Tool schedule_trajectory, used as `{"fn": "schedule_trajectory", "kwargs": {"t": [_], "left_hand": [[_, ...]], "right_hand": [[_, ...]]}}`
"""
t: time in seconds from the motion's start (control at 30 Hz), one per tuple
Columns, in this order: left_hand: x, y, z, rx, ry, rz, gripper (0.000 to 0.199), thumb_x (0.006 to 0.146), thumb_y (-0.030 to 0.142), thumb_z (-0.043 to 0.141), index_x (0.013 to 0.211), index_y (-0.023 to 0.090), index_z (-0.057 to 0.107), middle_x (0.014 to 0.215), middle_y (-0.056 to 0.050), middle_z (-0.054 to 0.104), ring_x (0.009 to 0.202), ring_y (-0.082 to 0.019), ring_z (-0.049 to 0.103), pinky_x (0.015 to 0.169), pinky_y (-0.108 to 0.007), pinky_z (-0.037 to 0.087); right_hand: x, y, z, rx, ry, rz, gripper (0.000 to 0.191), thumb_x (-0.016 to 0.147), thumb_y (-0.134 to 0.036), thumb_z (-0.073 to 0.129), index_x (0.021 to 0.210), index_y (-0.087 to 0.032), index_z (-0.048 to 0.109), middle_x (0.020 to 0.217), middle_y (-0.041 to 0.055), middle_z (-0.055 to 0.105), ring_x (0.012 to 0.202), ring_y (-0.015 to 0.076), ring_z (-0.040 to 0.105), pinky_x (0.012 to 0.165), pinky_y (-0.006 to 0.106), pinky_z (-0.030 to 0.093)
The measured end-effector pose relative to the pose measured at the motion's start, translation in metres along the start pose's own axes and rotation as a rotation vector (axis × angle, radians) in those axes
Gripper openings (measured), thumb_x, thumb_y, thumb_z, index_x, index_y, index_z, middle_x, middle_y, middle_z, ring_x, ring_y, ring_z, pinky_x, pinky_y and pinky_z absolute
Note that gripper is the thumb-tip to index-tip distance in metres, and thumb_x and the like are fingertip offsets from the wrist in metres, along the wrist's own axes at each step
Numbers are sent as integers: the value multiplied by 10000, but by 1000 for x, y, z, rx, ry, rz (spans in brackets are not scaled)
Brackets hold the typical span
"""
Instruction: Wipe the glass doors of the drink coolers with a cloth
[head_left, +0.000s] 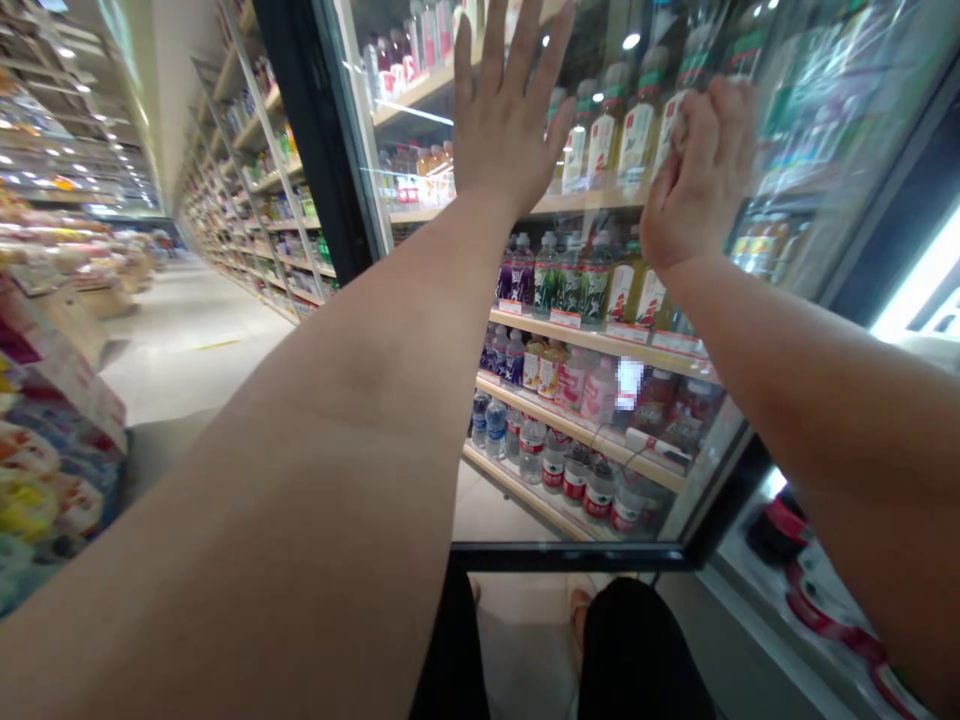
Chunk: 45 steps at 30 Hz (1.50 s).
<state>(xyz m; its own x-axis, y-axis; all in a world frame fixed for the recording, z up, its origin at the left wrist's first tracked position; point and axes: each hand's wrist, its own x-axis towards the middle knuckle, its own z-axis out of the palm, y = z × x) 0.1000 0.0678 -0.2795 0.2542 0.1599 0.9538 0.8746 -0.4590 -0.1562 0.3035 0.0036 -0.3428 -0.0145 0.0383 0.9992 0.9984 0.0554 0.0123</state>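
Note:
Spread fingers mark my left hand (pixel 504 130) at the top middle, its palm toward the glass of a black-framed door (pixel 570 557). It looks flat against the pane, holding nothing that I can see. To the right, my right hand (pixel 701 170) is at the same glass with its fingers curled and the thumb close to them. A small bit of something pale seems to show between thumb and fingers, too unclear to name. Juice bottles (pixel 637 125) and rows of other drinks on shelves appear in or through the pane behind both hands.
The door stands swung out, its lower edge above my knees (pixel 637 640). A cooler shelf with red-labelled bottles (pixel 825 610) is at the lower right. Long stocked shelves (pixel 255 170) run along an aisle floor (pixel 195 340) at left. A colourful display (pixel 52 450) stands near left.

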Motion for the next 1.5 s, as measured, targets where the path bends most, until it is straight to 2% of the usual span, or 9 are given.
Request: {"fn": "schedule_trajectory", "kwargs": {"t": [0.17, 0.33, 0.5, 0.7, 0.87, 0.93, 1.07, 1.3, 1.5], "left_hand": [[2, 0, 2, 34, 28, 31, 735, 1024, 199, 390, 1716, 332, 178, 1774, 28, 116, 1631, -292, 33, 1293, -560, -87], [0, 3, -7, 25, -30, -11, 747, 1015, 180, 381, 1719, 321, 175, 1778, 32, 101, 1635, -281, 22, 1305, -537, -84], [-4, 9, -17, 37, -59, -33, 773, 1001, 140, 403, 1720, 314, 176, 1778, 44, 94, 1637, -272, 19, 1316, -526, -71], [-5, 12, -21, 63, -72, -51, 777, 1005, 134, 417, 1719, 324, 174, 1774, 56, 107, 1639, -260, 39, 1327, -516, -47], [-3, 9, -14, 94, -36, -19, 742, 1028, 153, 393, 1719, 316, 176, 1773, 35, 123, 1636, -278, 67, 1324, -542, -13], [-3, 8, -12, 83, -17, -17, 745, 1024, 144, 409, 1716, 317, 194, 1771, 35, 137, 1635, -279, 75, 1326, -542, -11], [-1, 7, -8, 44, -1, -27, 794, 988, 97, 455, 1708, 334, 221, 1767, 49, 150, 1636, -276, 68, 1328, -543, -34], [1, 2, -2, 11, 42, 14, 725, 1026, 167, 425, 1704, 340, 235, 1765, 36, 163, 1635, -280, 69, 1320, -550, -82], [-3, 10, -16, 30, -93, -55, 768, 1010, 138, 415, 1716, 332, 184, 1773, 68, 99, 1640, -249, 15, 1324, -520, -79]], "right_hand": [[-1, 4, 3, 47, -25, -108, 477, 1064, -289, 322, 1516, -363, 458, 1641, 8, 431, 1588, 207, 258, 1327, 523, 212], [2, 13, 7, 42, 93, 44, 508, 1056, -318, 317, 1529, -198, 461, 1634, 117, 426, 1566, 304, 307, 1312, 599, 209], [-3, 2, 2, 56, -46, -95, 484, 1057, -311, 324, 1514, -413, 441, 1655, -34, 411, 1596, 182, 235, 1337, 519, 187], [-2, 5, 1, 33, 37, 39, 527, 1012, -256, 371, 1526, -216, 480, 1646, 97, 422, 1588, 280, 271, 1313, 580, 221], [-6, 2, -2, 122, -54, -193, 475, 1057, -316, 354, 1509, -335, 498, 1628, 28, 457, 1587, 232, 268, 1325, 534, 216], [-5, 7, 1, 144, -43, -140, 478, 1060, -331, 349, 1518, -368, 478, 1636, 11, 438, 1586, 241, 269, 1322, 558, 202], [-2, 20, 10, 109, 49, 41, 530, 1034, -302, 345, 1551, -245, 451, 1651, 117, 387, 1583, 307, 270, 1305, 631, 168], [-10, 7, 2, 69, -14, -180, 501, 1033, -265, 365, 1511, -370, 469, 1630, 9, 445, 1590, 208, 263, 1316, 553, 238], [-6, 20, 8, 111, 118, -80, 466, 1029, -288, 389, 1473, -237, 524, 1571, 129, 490, 1524, 310, 386, 1268, 619, 286]]}}
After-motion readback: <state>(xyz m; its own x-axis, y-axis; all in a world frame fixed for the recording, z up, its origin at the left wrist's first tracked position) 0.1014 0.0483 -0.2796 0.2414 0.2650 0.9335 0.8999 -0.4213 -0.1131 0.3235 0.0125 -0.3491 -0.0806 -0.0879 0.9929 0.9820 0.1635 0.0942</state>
